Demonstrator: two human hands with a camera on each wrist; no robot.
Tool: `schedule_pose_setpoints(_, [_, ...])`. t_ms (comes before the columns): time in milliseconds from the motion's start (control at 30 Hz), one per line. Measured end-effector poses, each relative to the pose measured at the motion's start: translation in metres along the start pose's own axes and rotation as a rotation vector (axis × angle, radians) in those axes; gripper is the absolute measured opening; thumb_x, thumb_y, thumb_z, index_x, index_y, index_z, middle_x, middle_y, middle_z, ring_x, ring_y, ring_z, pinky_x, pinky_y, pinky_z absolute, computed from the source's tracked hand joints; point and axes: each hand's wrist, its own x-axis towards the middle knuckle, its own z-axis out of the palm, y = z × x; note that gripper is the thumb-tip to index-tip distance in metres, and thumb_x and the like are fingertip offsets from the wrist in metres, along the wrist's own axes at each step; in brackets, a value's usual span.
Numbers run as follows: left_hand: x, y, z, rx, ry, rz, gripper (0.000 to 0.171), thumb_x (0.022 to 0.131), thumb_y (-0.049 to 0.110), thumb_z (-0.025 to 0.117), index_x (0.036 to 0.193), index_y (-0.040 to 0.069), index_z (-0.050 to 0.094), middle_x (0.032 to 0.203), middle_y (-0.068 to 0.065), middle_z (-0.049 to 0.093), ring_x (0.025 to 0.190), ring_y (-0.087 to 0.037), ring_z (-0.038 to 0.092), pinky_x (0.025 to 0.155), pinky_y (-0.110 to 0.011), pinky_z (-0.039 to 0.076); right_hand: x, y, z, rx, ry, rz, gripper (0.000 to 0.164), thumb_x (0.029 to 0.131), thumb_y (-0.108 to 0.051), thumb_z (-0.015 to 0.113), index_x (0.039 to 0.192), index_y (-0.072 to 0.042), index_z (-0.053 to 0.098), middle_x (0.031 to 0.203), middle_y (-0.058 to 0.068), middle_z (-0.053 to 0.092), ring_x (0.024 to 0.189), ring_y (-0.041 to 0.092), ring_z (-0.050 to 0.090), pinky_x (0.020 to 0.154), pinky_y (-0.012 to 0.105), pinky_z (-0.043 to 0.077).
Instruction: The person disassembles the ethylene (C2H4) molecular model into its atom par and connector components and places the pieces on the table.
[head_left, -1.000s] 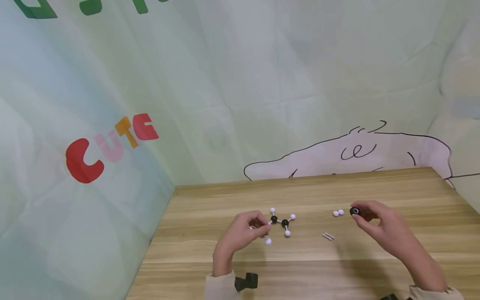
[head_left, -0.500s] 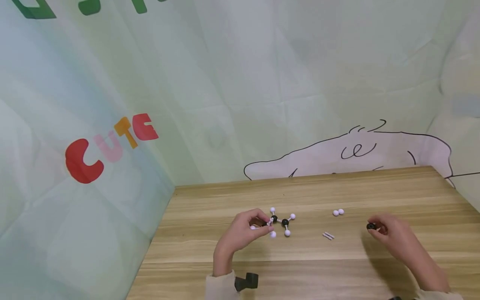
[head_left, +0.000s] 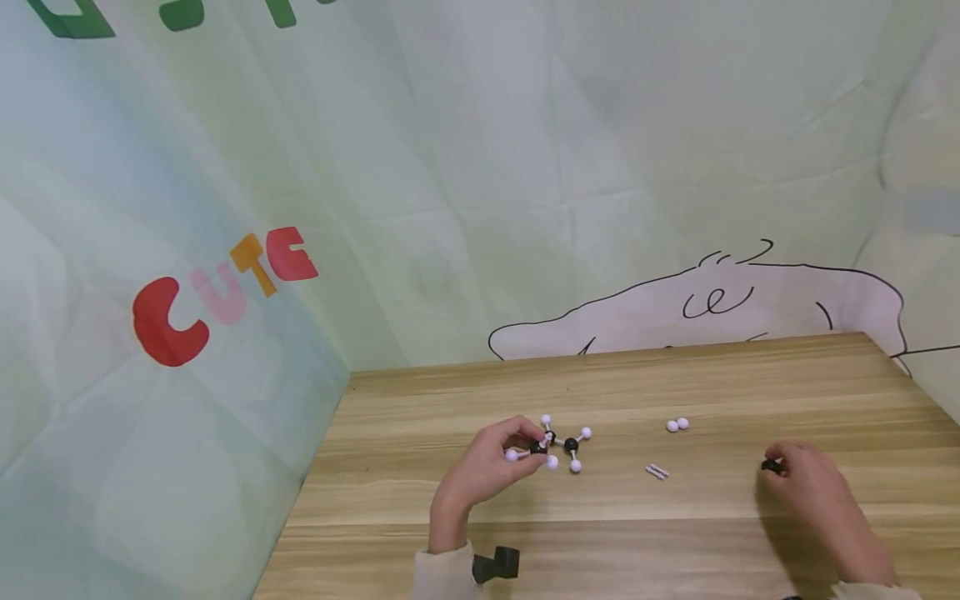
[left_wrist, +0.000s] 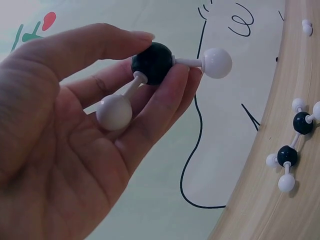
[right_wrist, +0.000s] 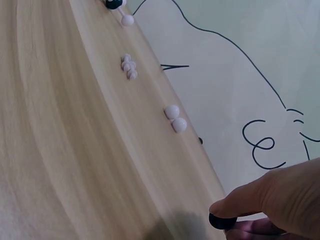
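My left hand (head_left: pixel 487 462) pinches a molecular model piece by its black ball (left_wrist: pixel 152 63), between thumb and fingertips. White sticks join that ball to white balls (left_wrist: pixel 218 63), one of which lies over the palm in the left wrist view. Just beyond this hand, a second model piece (head_left: pixel 572 446) of two black balls with white balls on sticks lies on the table. Farther right, my right hand (head_left: pixel 813 487) holds a loose black ball (right_wrist: pixel 222 220) between thumb and fingers, low over the wood; the fingers hide part of it.
Two white balls (head_left: pixel 677 425) sit side by side on the wooden table (head_left: pixel 600 550) between the hands. Nearer me lie several short white connector sticks (head_left: pixel 657 472). A printed cloth backdrop (head_left: pixel 480 167) rises behind the table's far edge.
My right hand has moved right and nearer to me, down toward the table, with the black ball. The piece in my left hand has been turned, so its black ball shows more.
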Motion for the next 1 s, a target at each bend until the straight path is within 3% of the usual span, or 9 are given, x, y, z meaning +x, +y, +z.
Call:
schedule_pose_setpoints(133, [-0.0002,-0.0006,0.0003,-0.025,-0.017,0.015,0.020,0.088,0.007,0.066,0.107,0.001,0.063,0.109,-0.012,0.066,0.100,-0.019,0.063,0.081,-0.022,0.052,-0.0018,0.0041,0.0017,-0.008,0.003,0.026,0.019,0.077,-0.004,0.068,0.090,0.007,0.061,0.079,0.020,0.062,0.074,0.033,0.059,0.061,0.048,0.045])
schedule_pose_setpoints(267, [0.0003,0.0001,0.0017,-0.032,-0.021,0.023,0.021,0.088,0.004,0.064,0.109,-0.002,0.062,0.112,-0.015,0.065,0.102,-0.020,0.063,0.079,-0.019,0.052,-0.0043,0.0064,0.0037,-0.028,0.008,0.056,0.019,0.077,-0.005,0.065,0.091,0.007,0.061,0.082,0.026,0.060,0.078,0.041,0.057,0.066,0.053,0.044])
schedule_pose_setpoints(467, [0.0015,0.0009,0.0025,0.004,0.026,0.025,0.021,0.089,0.007,0.065,0.110,0.005,0.062,0.111,-0.010,0.066,0.105,-0.026,0.063,0.080,-0.023,0.052,-0.0067,0.0087,0.0049,-0.042,0.018,0.105,0.020,0.078,-0.005,0.063,0.092,0.009,0.060,0.089,0.033,0.056,0.082,0.045,0.055,0.070,0.056,0.042])
schedule_pose_setpoints(800, [0.0030,0.0044,0.0044,0.020,0.052,0.027,0.019,0.088,0.007,0.066,0.107,0.009,0.064,0.107,-0.006,0.068,0.095,-0.015,0.065,0.075,-0.020,0.052,-0.0095,0.0076,0.0053,-0.052,-0.016,0.136,0.029,0.081,-0.008,0.062,0.102,0.011,0.056,0.092,0.034,0.053,0.081,0.043,0.054,0.068,0.054,0.042])
schedule_pose_setpoints(1000, [0.0026,0.0065,0.0058,-0.016,0.069,0.022,0.023,0.088,0.005,0.067,0.110,0.006,0.062,0.107,-0.008,0.068,0.093,-0.013,0.065,0.075,-0.018,0.052,-0.0103,0.0075,0.0051,-0.055,-0.046,0.171,0.033,0.082,-0.009,0.062,0.107,0.011,0.054,0.097,0.036,0.052,0.084,0.045,0.054,0.071,0.055,0.042])
